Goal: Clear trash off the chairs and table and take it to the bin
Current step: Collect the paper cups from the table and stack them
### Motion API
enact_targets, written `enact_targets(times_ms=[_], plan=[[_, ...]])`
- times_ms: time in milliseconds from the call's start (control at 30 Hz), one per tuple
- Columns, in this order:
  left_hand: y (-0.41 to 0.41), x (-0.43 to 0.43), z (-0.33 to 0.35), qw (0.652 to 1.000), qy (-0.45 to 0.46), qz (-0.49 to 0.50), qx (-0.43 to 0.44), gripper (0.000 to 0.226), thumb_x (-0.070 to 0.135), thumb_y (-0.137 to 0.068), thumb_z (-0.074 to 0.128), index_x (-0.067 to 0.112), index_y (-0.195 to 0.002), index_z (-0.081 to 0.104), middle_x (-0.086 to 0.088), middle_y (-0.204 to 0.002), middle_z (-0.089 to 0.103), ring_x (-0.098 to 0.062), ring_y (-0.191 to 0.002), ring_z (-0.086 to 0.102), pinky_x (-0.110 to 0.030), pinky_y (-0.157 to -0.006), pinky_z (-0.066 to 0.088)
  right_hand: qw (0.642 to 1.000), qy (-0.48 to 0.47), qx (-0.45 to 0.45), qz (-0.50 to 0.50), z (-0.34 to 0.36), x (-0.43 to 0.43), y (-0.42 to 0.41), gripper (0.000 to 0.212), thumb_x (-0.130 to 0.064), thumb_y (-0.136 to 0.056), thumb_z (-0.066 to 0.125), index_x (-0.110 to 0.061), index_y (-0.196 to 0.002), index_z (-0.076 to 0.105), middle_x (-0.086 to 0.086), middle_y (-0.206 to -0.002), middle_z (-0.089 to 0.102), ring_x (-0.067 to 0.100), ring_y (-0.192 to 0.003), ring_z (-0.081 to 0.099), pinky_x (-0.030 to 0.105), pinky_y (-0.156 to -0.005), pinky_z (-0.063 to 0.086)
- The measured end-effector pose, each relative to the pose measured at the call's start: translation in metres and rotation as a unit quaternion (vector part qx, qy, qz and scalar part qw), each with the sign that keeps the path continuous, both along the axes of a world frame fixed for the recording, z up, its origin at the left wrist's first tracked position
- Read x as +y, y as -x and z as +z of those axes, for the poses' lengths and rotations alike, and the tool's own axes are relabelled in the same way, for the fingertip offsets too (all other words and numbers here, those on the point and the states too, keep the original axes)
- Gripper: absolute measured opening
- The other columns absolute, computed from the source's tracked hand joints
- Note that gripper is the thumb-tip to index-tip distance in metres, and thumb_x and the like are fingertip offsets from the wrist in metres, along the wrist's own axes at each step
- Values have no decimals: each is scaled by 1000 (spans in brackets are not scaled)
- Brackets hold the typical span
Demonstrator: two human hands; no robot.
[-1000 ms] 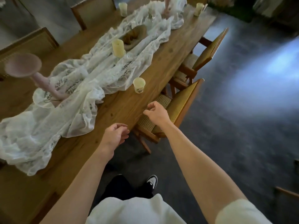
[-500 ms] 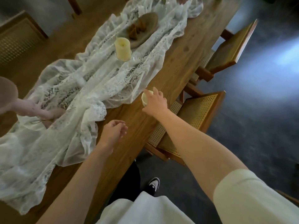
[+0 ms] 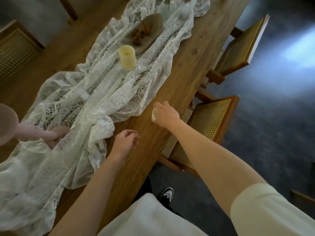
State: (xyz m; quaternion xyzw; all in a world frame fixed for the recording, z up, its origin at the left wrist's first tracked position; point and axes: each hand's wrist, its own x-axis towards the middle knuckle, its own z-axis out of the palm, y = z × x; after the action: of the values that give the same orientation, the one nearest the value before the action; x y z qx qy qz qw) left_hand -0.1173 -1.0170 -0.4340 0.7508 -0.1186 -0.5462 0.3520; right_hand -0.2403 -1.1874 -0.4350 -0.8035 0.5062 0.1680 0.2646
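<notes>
While the right hand (image 3: 167,114) wraps the cup (image 3: 154,115) from above, fingers curled round its rim, cup sits near the table (image 3: 187,68) edge, just off the lace cloth (image 3: 95,99). Axis roughly upright, mouth up, mostly hidden. Left hand (image 3: 125,144) loosely curled, holding nothing, above the table.

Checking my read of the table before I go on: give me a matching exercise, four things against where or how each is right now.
Things:
1. paper cup
2. candle
3. left hand
4. oval plate

States:
A. upright on the lace cloth
B. empty, loosely curled above the table
C. grasped by the right hand
D. holds brown pieces, beyond the candle

Pairs: 1-C, 2-A, 3-B, 4-D
</notes>
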Motion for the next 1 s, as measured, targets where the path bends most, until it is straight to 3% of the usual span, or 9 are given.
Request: enact_targets(times_ms=[133, 200, 300, 367, 533, 667, 767, 900, 1000], plan=[[18, -1, 11, 999, 24, -23, -12, 12, 22, -96, 61, 24, -105, 68, -4, -107, 72, -21, -101, 68, -31, -75, 52, 993, -81, -64, -57, 24, 11, 18, 72, -33, -86, 76, -24, -148, 43, 12, -137, 52, 32, -117, 56, 43, -90, 54], [30, 1, 19, 995, 48, -57, -69, 17, 29, -93, 66, 27, -110, 65, 1, -111, 68, -17, -104, 65, -31, -77, 51, 987, -104, -106, -60, 35, 21, 33, 72, -40, -85, 77, -26, -147, 44, 10, -137, 56, 28, -113, 57, 39, -82, 55], [50, 6, 38, 977, 97, -124, -144, 56, 52, -78, 79, 32, -124, 54, 15, -113, 59, -3, -104, 58, -22, -74, 46, 977, -122, -157, -71, 53, 38, 60, 71, -53, -85, 73, -28, -147, 47, 6, -138, 59, 19, -103, 57, 25, -65, 44], [68, 12, 53, 963, 130, -163, -173, 73, 65, -67, 80, 37, -125, 48, 21, -110, 54, 3, -99, 55, -17, -71, 44, 975, -122, -175, -70, 67, 51, 79, 72, -61, -85, 69, -29, -145, 48, 2, -137, 59, 17, -105, 57, 23, -67, 42], [131, 41, 74, 949, 151, -213, -178, 58, 44, -66, 85, 46, -115, 53, 17, -101, 68, 4, -90, 66, -17, -64, 50, 962, -119, -227, -91, 102, 97, 141, 62, -73, -85, 61, -31, -130, 57, -3, -129, 62, 14, -105, 58, 26, -73, 45], [197, 67, 83, 953, 214, -163, -138, 65, 31, -63, 88, 32, -123, 61, 5, -102, 75, -12, -93, 73, -44, -78, 63, 946, -126, -262, -146, 129, 141, 198, 55, -76, -83, 55, -34, -119, 57, -6, -109, 64, 12, -92, 62, 31, -69, 52], [244, 76, 96, 937, 264, -186, -133, 76, 42, -57, 86, 19, -125, 60, 2, -104, 76, -15, -96, 75, -49, -80, 63, 944, -73, -267, -179, 142, 172, 243, 51, -70, -89, 51, -32, -122, 56, -5, -101, 63, 12, -85, 63, 32, -66, 57], [297, 76, 110, 901, 314, -263, -143, 62, 43, -73, 77, 9, -122, 59, -5, -102, 75, -21, -95, 75, -53, -80, 62, 941, 27, -256, -221, 156, 198, 301, 53, -71, -91, 44, -30, -123, 56, -8, -91, 60, 12, -79, 64, 34, -67, 59], [334, 70, 121, 884, 326, -291, -168, 61, 49, -74, 78, 20, -124, 60, 4, -104, 75, -11, -97, 74, -43, -80, 64, 925, 37, -275, -259, 165, 202, 343, 57, -78, -90, 38, -33, -117, 57, -15, -87, 57, 7, -75, 62, 26, -57, 48]])
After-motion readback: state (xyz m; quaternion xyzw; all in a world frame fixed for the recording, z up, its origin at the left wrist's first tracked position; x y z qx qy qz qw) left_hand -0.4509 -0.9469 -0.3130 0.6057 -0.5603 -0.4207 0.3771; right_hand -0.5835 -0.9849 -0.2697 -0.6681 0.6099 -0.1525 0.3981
